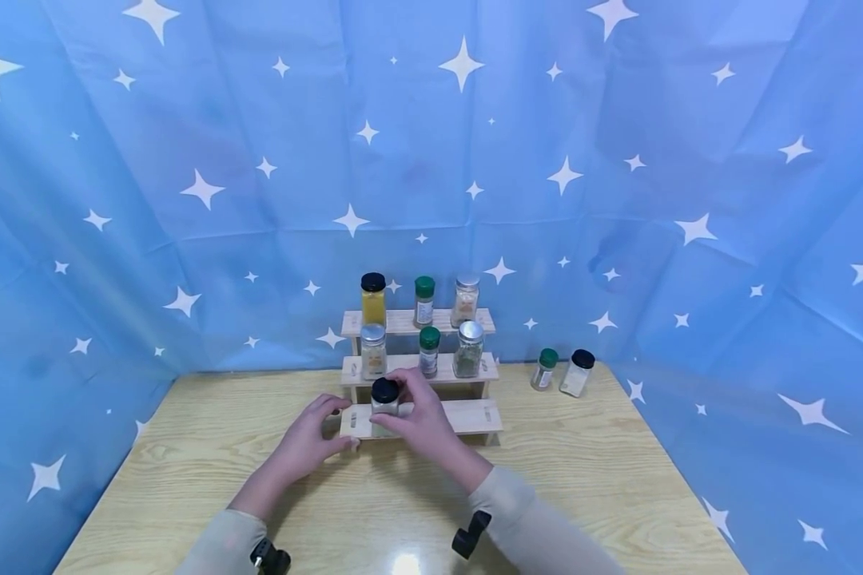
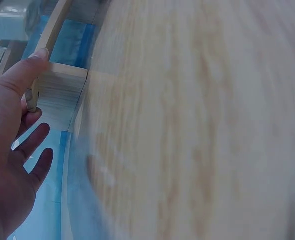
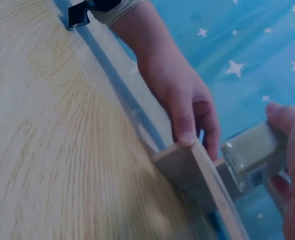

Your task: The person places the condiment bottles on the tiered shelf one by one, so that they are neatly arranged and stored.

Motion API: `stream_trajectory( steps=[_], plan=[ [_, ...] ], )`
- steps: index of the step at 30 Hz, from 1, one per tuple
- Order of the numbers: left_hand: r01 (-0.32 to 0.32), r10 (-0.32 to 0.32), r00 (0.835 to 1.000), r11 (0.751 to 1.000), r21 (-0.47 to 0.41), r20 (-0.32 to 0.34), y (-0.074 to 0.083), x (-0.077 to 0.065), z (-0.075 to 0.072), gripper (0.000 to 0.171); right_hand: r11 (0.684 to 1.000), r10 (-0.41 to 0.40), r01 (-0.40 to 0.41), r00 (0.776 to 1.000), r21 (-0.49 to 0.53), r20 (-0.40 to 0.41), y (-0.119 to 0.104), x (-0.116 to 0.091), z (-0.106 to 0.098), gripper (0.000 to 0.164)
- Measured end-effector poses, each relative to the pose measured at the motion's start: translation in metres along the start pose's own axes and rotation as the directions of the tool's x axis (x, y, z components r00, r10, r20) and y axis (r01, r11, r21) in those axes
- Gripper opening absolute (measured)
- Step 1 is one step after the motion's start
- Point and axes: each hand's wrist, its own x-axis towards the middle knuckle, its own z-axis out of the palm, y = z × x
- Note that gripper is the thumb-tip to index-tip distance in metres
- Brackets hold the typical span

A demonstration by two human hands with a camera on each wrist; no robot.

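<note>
My right hand (image 1: 429, 422) holds a glass spice jar (image 1: 384, 408) with a black lid and pale contents, thumb and fingers on either side of it. The jar is at the left part of the lowest tier of a three-tier wooden spice rack (image 1: 467, 416); in the right wrist view its glass base (image 3: 233, 162) shows close over the board. My left hand (image 1: 304, 441) grips the left end of that same tier. Seen from the left wrist, the thumb (image 2: 25, 70) lies on the board's front edge, and the lower fingers are spread loosely.
Three jars stand on the top tier, among them a yellow-filled jar (image 1: 373, 303). The middle tier bears three more, including a silver-lidded jar (image 1: 468, 351). Right of the rack, a green-lidded jar (image 1: 543, 371) and a black-lidded jar (image 1: 578, 374) stand on the wooden table (image 1: 604, 479) near a starry blue curtain.
</note>
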Motion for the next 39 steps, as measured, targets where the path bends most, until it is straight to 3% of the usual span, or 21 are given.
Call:
stream_trajectory(
  steps=[12,29,34,39],
  plan=[
    [-0.017,0.017,1.000,1.000,0.001,-0.002,0.001,-0.001,0.000,0.065,0.999,0.044,-0.044,0.999,-0.031,-0.008,0.011,0.005,0.020,0.065],
    [-0.015,0.015,1.000,1.000,-0.010,0.004,0.002,0.000,-0.002,0.065,0.997,0.045,-0.046,0.999,-0.066,-0.007,0.015,0.001,0.027,0.067],
    [-0.016,0.015,1.000,1.000,-0.022,-0.007,0.001,0.001,-0.002,0.065,0.997,0.062,-0.063,0.998,-0.053,-0.014,0.014,-0.001,0.026,0.082],
    [-0.001,0.001,1.000,1.000,-0.028,0.005,0.001,0.000,-0.001,0.067,0.987,0.159,-0.159,0.987,0.009,-0.039,0.012,-0.014,0.010,0.099]
  ],
)
